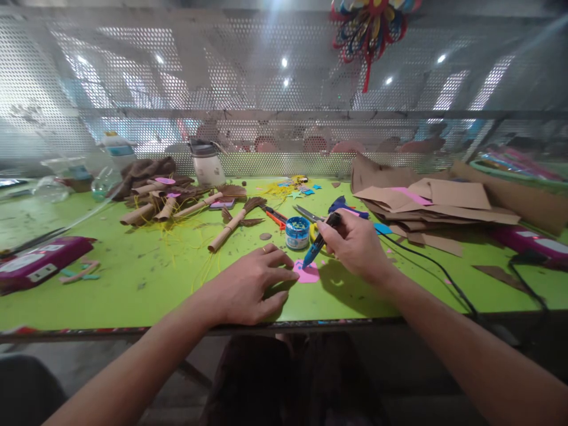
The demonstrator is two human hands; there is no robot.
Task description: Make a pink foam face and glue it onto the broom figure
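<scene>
My right hand (352, 245) is closed around a blue pen-shaped tool (317, 245) with a black cord, its tip pointing down onto a small pink foam piece (307, 273) on the green table (146, 284). My left hand (252, 284) rests on the table just left of the pink piece, fingers stretched out and touching its edge. A small blue pot (297, 232) stands just behind the pink piece.
Rolled brown paper trunks and leaf shapes (177, 204) lie at the back left. Scissors (308, 213) and an orange cutter (276, 218) lie behind the pot. A cardboard pile (435, 204) fills the right. A pink case (39, 260) sits far left. A perforated metal screen backs the table.
</scene>
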